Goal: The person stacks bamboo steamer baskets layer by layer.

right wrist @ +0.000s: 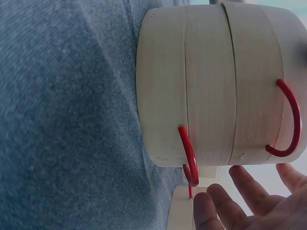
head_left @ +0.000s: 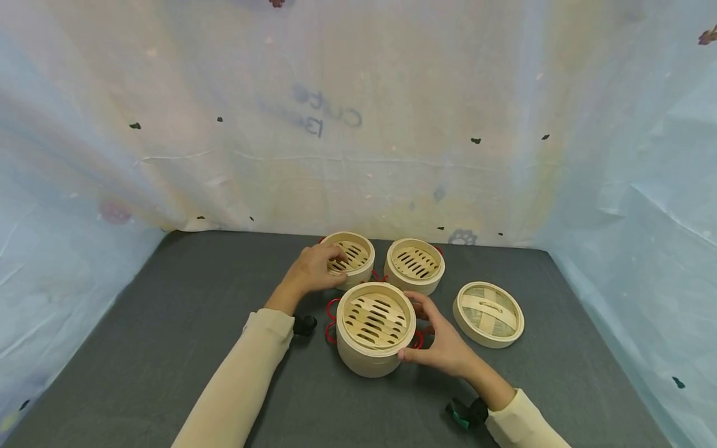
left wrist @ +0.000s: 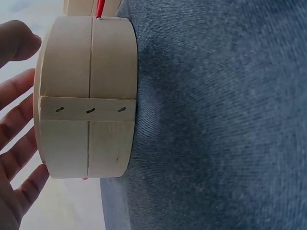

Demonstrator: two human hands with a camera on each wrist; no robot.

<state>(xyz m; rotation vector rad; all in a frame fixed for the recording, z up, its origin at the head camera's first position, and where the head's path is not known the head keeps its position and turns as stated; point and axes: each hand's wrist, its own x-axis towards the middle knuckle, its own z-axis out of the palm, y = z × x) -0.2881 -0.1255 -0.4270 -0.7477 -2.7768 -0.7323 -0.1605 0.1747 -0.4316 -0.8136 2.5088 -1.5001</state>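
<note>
My left hand [head_left: 313, 269] reaches over the back-left bamboo steamer basket [head_left: 361, 275], its thumb low at the near rim. In the left wrist view its spread fingers [left wrist: 23, 139] lie along the top edge of that basket [left wrist: 67, 72]. Two steamer tiers, stacked [head_left: 366, 366] upright with a slatted base showing inside, stand at the front. Around the right side of this stack curves my right hand [head_left: 442, 345], thumb by the near rim. The right wrist view shows loosely extended fingers [right wrist: 247, 184] close beside the stack [right wrist: 208, 86] and its red loop handles [right wrist: 296, 120].
Another slatted steamer basket [head_left: 414, 284] stands at the back right. A round woven lid [head_left: 492, 326] with a small handle lies to the right of the stack. All rest on a dark grey table [head_left: 185, 311], with light plastic sheeting [head_left: 392, 186] behind and at the sides.
</note>
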